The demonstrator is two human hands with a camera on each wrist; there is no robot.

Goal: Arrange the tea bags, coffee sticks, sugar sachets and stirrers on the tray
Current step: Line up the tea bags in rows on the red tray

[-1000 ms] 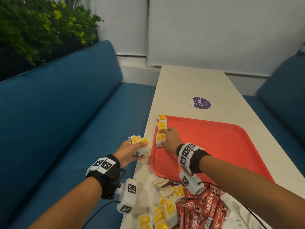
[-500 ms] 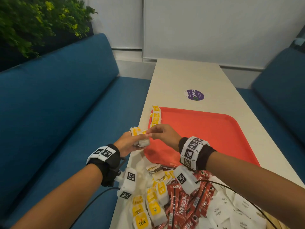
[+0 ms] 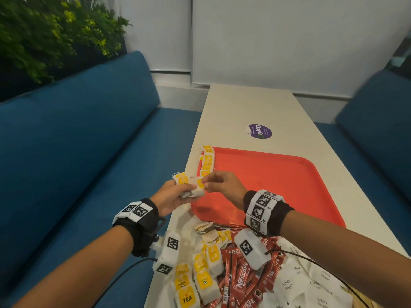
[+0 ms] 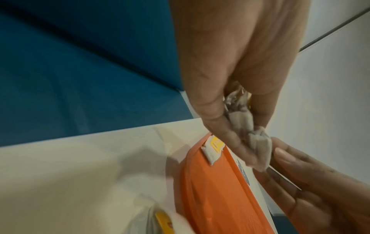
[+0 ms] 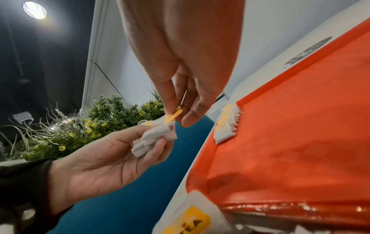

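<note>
My left hand [image 3: 175,195] [image 5: 112,158] holds a small bunch of white tea bags [image 3: 191,187] [image 4: 254,142] [image 5: 154,139] just off the left edge of the red tray [image 3: 278,181] [image 4: 210,197] [image 5: 300,134]. My right hand [image 3: 222,184] [image 5: 180,79] pinches the yellow tag [image 5: 173,116] of one bag in that bunch between thumb and finger. A row of tea bags [image 3: 208,162] [image 5: 226,125] lies along the tray's left rim. Loose tea bags [image 3: 200,276], red coffee sticks [image 3: 240,278] and white sugar sachets [image 3: 304,283] are heaped on the table in front of the tray.
The long white table [image 3: 244,107] carries a purple sticker [image 3: 259,131] beyond the tray. Blue benches [image 3: 77,152] run along both sides, with a green plant [image 3: 44,36] behind the left one. Cables hang from both wrist cameras over the heap.
My right hand left the row of tea bags on the tray, came back to my left hand and took hold of a tea bag tag there. The left hand stayed put.
</note>
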